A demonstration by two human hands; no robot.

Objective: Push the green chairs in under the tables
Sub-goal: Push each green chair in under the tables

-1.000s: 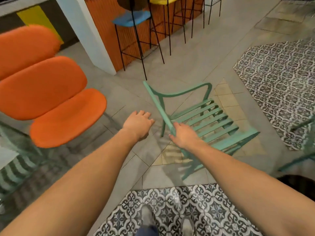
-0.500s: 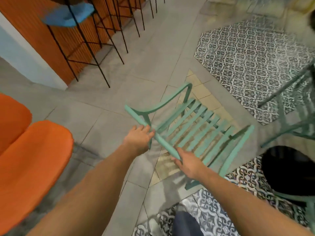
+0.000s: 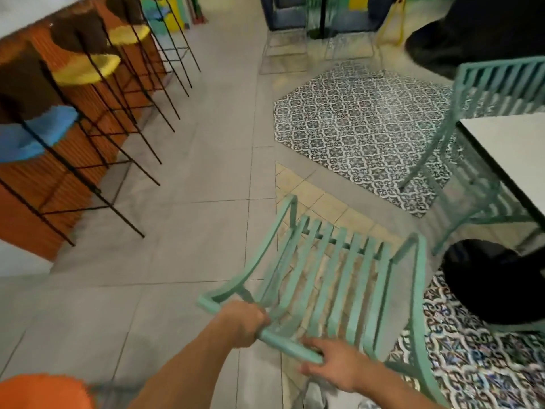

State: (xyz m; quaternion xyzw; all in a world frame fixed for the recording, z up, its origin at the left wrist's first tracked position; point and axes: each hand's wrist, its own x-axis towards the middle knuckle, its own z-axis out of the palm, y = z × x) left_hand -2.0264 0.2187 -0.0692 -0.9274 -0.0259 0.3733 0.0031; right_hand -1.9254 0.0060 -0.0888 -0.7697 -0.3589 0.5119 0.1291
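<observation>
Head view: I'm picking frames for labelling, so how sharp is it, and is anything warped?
Head view: soft with motion blur throughout; the stools at upper left smear most, the green chair held by the left hand and right hand is fairly readable. Wide-angle bending curves the table edge and floor lines. Lighting is even, no glare.

Even, fairly bright indoor light; no glare. Motion blur softens the whole view, strongest on the stools (image 3: 73, 84) far left of the hands and the chair (image 3: 324, 278) slats just ahead. Wide-angle distortion bends floor (image 3: 191, 178) lines toward the edges.
</observation>
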